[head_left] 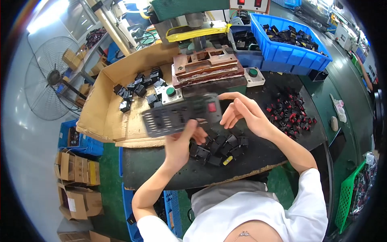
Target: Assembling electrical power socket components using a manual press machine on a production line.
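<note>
Our left grip (177, 147) pinches the black socket housing (171, 117); with our right grip (253, 119) loosely spread near its red rocker switch (211, 107), we should steady both ends.

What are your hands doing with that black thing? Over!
Left hand gripping black panel. Right hand by its right end, touch unclear. Panel blurred, off the bench. Loose black parts lying nearer the body.

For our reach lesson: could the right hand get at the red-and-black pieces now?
Likely yes: the right hand seems to hold nothing, and nothing visible stands between it and the red-and-black pieces.
</note>
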### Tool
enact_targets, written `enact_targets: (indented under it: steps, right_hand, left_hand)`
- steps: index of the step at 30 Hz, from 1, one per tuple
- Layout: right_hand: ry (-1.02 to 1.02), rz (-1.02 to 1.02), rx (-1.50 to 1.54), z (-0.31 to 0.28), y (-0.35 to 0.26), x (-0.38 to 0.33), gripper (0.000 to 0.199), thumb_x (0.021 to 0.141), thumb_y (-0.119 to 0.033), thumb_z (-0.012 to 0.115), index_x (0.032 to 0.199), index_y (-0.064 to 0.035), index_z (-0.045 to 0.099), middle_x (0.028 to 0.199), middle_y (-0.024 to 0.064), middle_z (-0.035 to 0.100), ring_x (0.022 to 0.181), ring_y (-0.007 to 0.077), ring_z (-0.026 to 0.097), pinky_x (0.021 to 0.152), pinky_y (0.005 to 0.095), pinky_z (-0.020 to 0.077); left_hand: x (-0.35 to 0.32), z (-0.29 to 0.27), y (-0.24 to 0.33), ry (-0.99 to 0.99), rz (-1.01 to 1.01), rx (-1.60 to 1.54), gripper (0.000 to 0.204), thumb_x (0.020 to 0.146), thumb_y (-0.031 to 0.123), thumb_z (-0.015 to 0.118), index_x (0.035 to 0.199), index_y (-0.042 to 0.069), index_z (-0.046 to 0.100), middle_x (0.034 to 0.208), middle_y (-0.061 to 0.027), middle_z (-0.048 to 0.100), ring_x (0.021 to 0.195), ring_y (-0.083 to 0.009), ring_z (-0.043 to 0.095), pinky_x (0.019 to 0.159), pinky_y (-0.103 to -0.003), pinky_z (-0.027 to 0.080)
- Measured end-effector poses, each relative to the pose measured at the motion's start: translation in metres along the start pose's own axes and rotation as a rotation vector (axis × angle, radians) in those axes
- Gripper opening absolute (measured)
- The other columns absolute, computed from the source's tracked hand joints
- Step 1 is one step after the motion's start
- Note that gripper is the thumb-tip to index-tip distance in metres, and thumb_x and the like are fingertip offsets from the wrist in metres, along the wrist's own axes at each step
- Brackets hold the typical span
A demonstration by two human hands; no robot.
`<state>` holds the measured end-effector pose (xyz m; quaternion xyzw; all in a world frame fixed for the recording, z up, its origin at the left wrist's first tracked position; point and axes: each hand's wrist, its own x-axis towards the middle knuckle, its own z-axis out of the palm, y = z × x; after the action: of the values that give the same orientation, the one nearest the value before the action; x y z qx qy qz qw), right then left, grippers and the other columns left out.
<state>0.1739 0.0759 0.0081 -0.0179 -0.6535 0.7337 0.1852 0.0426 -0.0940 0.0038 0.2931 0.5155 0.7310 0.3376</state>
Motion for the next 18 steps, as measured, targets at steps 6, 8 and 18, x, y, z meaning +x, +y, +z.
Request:
enact_targets:
  steps: [6, 8, 18]
  right_hand:
    - [0.048, -0.443, -1.011, 0.001, 0.007, 0.003, 0.017, 0.085, -0.007, 0.055, 0.101, -0.0029, 0.06, 0.078, 0.0087, 0.062, 0.069, 0.0228, 0.06, 0.064, 0.0297, 0.0482]
    - [0.042, -0.458, -1.159, -0.003, 0.014, 0.005, 0.016, 0.078, -0.008, 0.062, 0.093, -0.0041, 0.063, 0.082, 0.0074, 0.059, 0.076, 0.0262, 0.057, 0.068, 0.0324, 0.0466]
    - [-0.045, -0.251, -1.333, -0.023, 0.037, 0.009, 0.018, 0.073, -0.012, 0.066, 0.087, -0.0022, 0.065, 0.089, 0.0081, 0.053, 0.087, 0.0257, 0.051, 0.079, 0.0357, 0.0433]
  left_hand:
    - [-0.011, -0.058, 0.073, 0.548, 1.052, -0.073, 0.061, 0.089, 0.059, 0.028, 0.098, 0.003, 0.05, 0.064, -0.0039, 0.049, 0.052, -0.0091, 0.043, 0.049, -0.02, 0.032]
    - [-0.007, -0.075, 0.09, 0.519, 1.379, -0.019, 0.068, 0.088, 0.059, 0.033, 0.115, -0.002, 0.043, 0.08, -0.0106, 0.058, 0.058, -0.0147, 0.049, 0.053, -0.025, 0.041]
    - [0.078, -0.108, 0.022, 0.205, 0.586, 1.115, 0.025, 0.08, 0.006, 0.059, 0.104, 0.001, 0.057, 0.091, -0.0122, 0.062, 0.081, -0.0189, 0.06, 0.073, -0.029, 0.047]
